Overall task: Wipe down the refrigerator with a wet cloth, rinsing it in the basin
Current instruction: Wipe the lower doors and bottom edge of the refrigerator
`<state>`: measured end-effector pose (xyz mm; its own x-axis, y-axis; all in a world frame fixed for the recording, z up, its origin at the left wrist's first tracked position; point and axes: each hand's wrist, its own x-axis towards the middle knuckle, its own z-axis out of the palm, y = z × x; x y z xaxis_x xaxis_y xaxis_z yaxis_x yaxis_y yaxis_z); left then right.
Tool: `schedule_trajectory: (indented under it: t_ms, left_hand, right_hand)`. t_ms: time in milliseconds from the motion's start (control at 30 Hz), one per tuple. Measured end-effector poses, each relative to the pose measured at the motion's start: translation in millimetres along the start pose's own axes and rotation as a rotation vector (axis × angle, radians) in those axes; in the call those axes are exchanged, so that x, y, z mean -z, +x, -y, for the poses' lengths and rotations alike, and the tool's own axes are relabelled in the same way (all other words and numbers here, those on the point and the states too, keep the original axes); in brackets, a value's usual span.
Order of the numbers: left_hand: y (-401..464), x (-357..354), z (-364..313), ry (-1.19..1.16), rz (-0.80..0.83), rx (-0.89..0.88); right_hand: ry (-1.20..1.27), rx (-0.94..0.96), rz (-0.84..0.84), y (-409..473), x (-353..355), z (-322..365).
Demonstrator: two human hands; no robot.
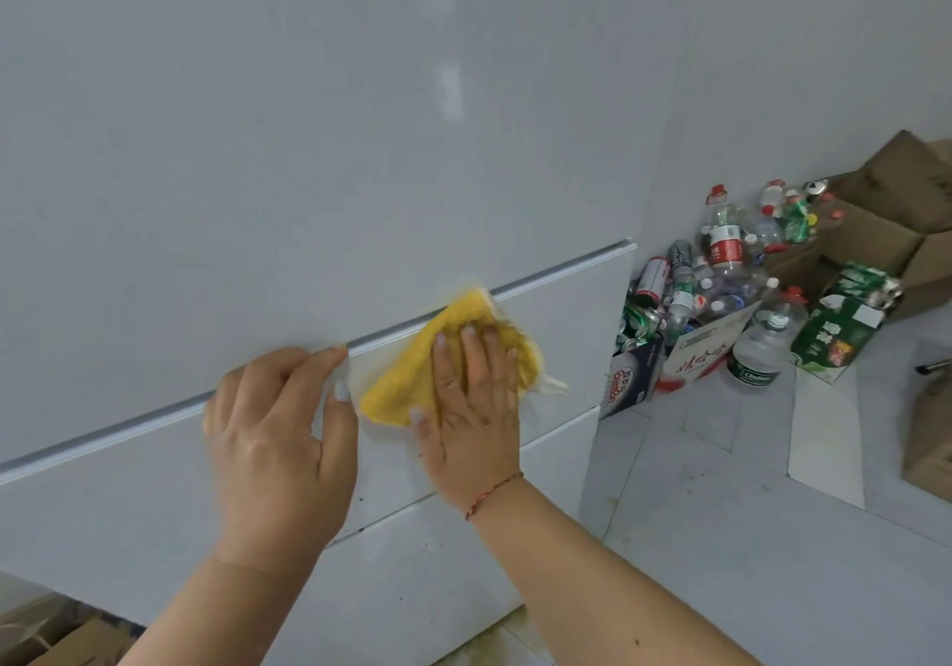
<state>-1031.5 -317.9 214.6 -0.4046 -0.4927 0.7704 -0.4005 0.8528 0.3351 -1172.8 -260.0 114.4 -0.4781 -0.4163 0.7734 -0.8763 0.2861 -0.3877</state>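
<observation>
Refrigerator (309, 150) front fills most of my view, white and glossy, with the seam between the upper door and the drawer below running at a slant across it. My yellow cloth (458, 351) lies flat on the drawer face just under that seam, its upper edge touching the groove. I judge the wiping to be midway: the large upper door looks clean and bright, while the lower panel, near the next seam down, carries small dark specks that I have not dealt with. The bottom edge by the floor also looks stained. The basin is not in view, so I cannot say how close a rinse is.

My right hand (471, 408) lies spread on the cloth, fingers straight and pointing up the door, palm pressing the fabric against the panel; the grip is a flat press, not a clench. A thin red cord circles that wrist. My left hand (278, 433) is just beside it, to the left, with its fingertips hooked into the groove at the top of the drawer front and its thumb on the panel by the cloth, steadying me there. Both forearms reach up from the lower edge of the view.

Off to the right, on the tiled floor, stand cardboard boxes (886, 237) and a heap of empty bottles and cans (721, 274).
</observation>
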Motion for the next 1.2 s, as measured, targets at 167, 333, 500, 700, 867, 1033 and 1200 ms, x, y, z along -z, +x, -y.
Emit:
schedule_trajectory:
  t_ms: [167, 333, 500, 700, 867, 1033, 1200]
  left_hand:
    - [-2.0, -6.2, -0.3, 0.046, 0.014, 0.004]
    - [-2.7, -1.7, 4.9, 0.023, 0.036, -0.03]
    - [-8.5, 9.9, 15.6, 0.033, 0.029, -0.053]
    - [-14.8, 25.6, 28.7, -0.014, 0.036, 0.114]
    - [-13.9, 40.0, 39.0, -0.033, -0.02, 0.212]
    - [-17.0, 41.5, 40.0, -0.049, -0.048, 0.277]
    - [-22.3, 37.9, 37.2, -0.061, -0.032, 0.284]
  right_hand:
    - [0.147, -0.574, -0.119, 62.2, 29.5, -50.1]
    - [0.345, -0.904, -0.243, 73.2, 28.8, -84.9]
    - [0.631, -1.356, -0.337, 53.4, 5.8, -76.7]
    - [0.688, -1.498, -0.125, 18.2, -22.4, 30.8]
    - [0.771, -1.433, 0.205, -9.2, -32.1, 155.4]
    - [0.79, -1.364, 0.221, -22.9, -38.8, 179.6]
    - [0.674, -1.234, -0.062, -17.1, -31.2, 98.3]
